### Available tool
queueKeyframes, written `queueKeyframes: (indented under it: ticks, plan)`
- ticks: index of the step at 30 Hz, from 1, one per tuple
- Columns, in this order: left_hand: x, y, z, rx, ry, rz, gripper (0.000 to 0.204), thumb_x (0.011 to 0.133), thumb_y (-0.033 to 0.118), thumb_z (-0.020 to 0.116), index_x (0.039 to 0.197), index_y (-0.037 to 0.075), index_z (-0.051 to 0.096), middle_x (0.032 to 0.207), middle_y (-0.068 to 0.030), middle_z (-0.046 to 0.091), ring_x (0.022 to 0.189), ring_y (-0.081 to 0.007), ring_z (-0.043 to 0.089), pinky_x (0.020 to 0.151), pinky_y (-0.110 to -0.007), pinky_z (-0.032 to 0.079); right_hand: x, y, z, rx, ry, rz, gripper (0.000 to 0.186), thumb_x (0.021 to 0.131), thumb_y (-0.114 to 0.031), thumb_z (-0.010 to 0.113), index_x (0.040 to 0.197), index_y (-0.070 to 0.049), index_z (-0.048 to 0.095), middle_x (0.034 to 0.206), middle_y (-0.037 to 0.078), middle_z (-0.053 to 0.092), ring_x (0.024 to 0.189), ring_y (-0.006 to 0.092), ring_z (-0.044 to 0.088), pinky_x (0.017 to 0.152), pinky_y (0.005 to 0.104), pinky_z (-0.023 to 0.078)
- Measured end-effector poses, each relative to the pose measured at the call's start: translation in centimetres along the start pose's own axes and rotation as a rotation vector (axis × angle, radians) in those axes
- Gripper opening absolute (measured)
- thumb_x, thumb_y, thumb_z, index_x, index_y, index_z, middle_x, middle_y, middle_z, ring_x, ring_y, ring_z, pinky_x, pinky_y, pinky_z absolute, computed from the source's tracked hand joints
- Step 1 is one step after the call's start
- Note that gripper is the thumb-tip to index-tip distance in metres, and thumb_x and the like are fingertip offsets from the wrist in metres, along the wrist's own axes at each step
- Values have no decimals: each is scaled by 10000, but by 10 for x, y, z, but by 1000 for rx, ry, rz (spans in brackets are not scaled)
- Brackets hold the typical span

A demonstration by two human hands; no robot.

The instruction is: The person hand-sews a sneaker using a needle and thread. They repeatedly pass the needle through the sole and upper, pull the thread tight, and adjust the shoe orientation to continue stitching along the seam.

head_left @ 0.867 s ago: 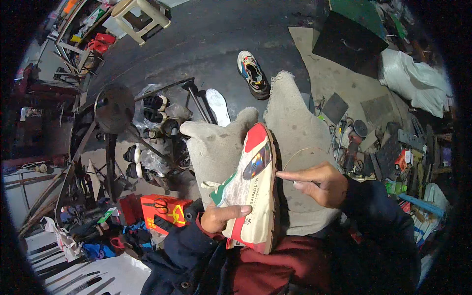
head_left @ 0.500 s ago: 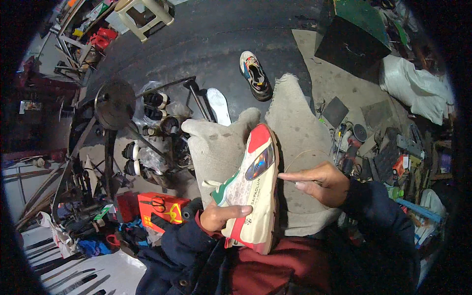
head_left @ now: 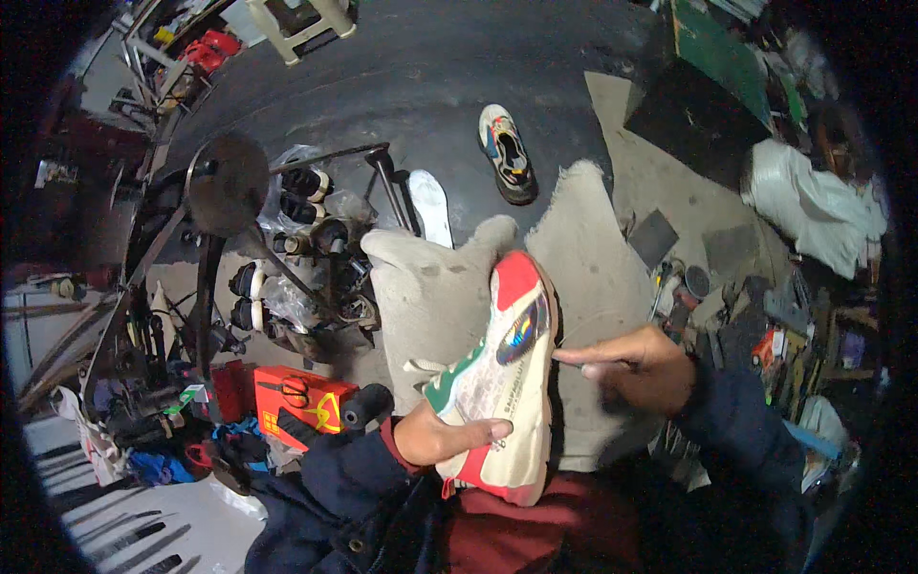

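The head view shows a cream, red and green shoe [head_left: 516, 411] a little towards 5 o'clock from the middle. It lies on its side over the lap, toe near 12 o'clock and heel near 6, resting on a grey cloth [head_left: 430, 306], with its heel end over a dark red garment [head_left: 545, 536].

Taking the shoe as the clock's centre, the left hand [head_left: 430, 435] grips it from 8 o'clock: the thumb presses flat on the side wall, while the other fingers are hidden behind the shoe. The right hand [head_left: 641, 368] comes in from 3 o'clock, forefinger stretched out to the sole's edge, thumb close under it, remaining fingers curled. Whether the fingertip touches the edge, or pinches something thin, I cannot tell.

A second shoe [head_left: 494, 143] stands at 12 o'clock on the floor, a white insole [head_left: 430, 208] lies at 11, and scissors [head_left: 285, 387] rest on a red box [head_left: 330, 394] at 9.

The likeliest trouble is the shoe rolling: one thumb is the only visible hold, so a hard push from 3 o'clock could turn it. The loose cloth might slide and carry the shoe along. The forefinger could skid off the narrow edge, and the loose lace [head_left: 419, 365] at 10 o'clock could snag the left fingers.
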State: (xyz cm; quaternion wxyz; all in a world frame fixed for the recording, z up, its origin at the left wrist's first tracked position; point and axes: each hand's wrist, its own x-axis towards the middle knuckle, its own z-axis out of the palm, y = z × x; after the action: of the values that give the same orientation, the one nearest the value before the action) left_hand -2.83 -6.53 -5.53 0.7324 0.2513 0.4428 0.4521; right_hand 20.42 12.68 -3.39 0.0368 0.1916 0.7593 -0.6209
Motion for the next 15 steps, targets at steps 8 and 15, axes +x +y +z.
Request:
queueKeyframes:
  ticks: [8,15]
  plan:
    - [8,-29,-20,280,-140,83,597,918,214,700,1413,10,435,1261,-148,607,1122,-201,556,964,-362,458,29,-34,-20,46,-99,465,303,916,32,566,1166,-27,727,836,114,722,762,128,656,709,291,531]
    - [36,-80,-32,303,-96,68,497,906,256,695,1300,13,514,1181,-148,639,1025,-240,577,912,-391,460,57,-39,0,192,17,383,147,926,-100,705,1003,21,734,683,16,657,558,89,542,534,247,418]
